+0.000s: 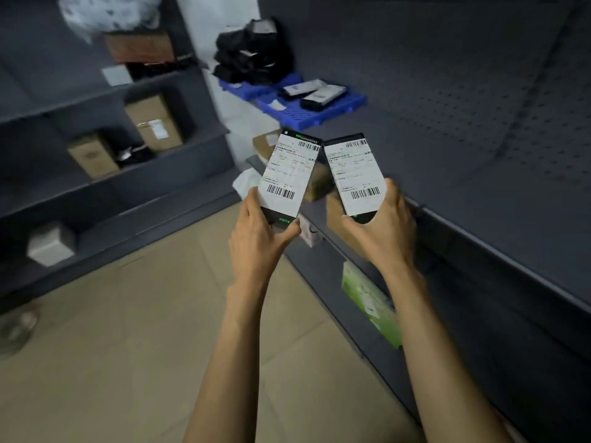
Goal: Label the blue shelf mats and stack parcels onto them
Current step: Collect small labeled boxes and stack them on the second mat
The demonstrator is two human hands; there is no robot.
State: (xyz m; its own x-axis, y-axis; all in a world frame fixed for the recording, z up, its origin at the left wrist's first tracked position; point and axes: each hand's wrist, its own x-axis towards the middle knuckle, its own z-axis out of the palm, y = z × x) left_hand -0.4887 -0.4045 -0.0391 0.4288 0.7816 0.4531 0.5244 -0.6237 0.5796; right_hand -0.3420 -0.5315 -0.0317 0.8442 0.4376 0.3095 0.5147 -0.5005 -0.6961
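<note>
My left hand grips a slim black parcel with a white barcode label, held upright. My right hand grips a second, matching black parcel beside it; the two nearly touch at their tops. Beyond them, two blue shelf mats lie on the grey shelf at the upper middle. The nearer mat carries two flat black parcels and a small white label. A heap of black bagged parcels sits on the farther mat.
Grey shelving runs along the right, with brown boxes and a green-white packet on lower levels. More grey shelves on the left hold cardboard boxes and a white box. Beige floor tiles lie between.
</note>
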